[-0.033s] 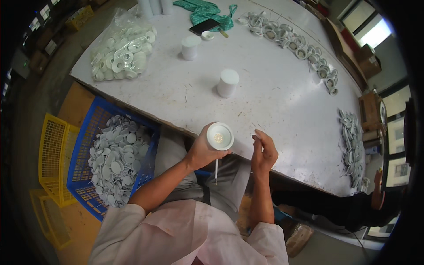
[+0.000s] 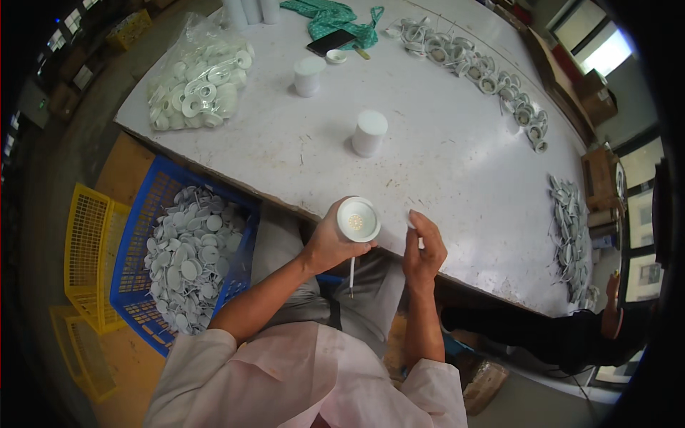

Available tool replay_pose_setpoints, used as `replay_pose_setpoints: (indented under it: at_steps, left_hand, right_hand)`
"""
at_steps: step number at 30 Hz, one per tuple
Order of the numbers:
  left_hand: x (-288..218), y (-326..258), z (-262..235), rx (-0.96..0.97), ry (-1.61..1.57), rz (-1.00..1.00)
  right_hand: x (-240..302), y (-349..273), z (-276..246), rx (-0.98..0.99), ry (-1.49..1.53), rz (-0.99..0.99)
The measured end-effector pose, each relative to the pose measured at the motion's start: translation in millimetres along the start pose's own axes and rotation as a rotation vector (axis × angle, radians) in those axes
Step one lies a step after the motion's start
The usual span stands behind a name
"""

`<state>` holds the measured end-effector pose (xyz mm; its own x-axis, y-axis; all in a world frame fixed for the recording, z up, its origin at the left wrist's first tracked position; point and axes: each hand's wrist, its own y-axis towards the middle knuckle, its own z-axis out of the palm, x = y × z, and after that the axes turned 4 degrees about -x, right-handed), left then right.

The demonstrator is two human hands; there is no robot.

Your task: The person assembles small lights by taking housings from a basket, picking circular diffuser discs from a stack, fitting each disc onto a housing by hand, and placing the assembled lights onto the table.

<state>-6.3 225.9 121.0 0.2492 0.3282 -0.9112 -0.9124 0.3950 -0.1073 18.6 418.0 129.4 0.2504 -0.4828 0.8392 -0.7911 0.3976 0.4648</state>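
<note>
My left hand [image 2: 332, 240] is wrapped round a white cup-shaped LED lamp [image 2: 359, 220], its open face turned up and a ring of yellowish LEDs showing inside. A short white cable [image 2: 352, 272] hangs from below that hand. To its right, my right hand [image 2: 424, 250] is raised by the table edge with fingers curled in. A small white piece [image 2: 411, 224] shows at its fingertips; its kind is too small to make out. On the table ahead stand two white cylinders with domed tops, a nearer one [image 2: 369, 133] and a farther one [image 2: 308, 77].
A blue basket [image 2: 132, 267] of grey-white discs stands at left, beside yellow crates [image 2: 89, 257]. On the white table [image 2: 442, 192] lie a bag of white rings [image 2: 196, 89], a phone [image 2: 331, 42], green cloth [image 2: 325, 18], rows of lamp parts [image 2: 489, 78] and stacked discs [image 2: 569, 239]. A person [image 2: 571, 339] is at right.
My right hand has turned slightly and drawn a little left, so the small white piece at its fingertips shows. The left hand with the lamp has barely moved.
</note>
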Motion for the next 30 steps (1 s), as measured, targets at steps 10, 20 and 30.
replay_pose_setpoints:
  at_steps: [10,20,30]
  left_hand:
    - [5.2,-3.7,7.6,0.045,0.045,0.080]
    - [10.8,-7.2,6.4,-0.044,0.111,0.067]
    - [19.7,-8.9,3.7,-0.091,0.212,0.121]
  right_hand:
    - [0.4,-31.6,8.8,0.248,-0.201,-0.540]
    - [13.9,-33.5,15.8,0.245,-0.242,-0.645]
    - [2.9,-39.5,17.6,0.209,-0.279,-0.711]
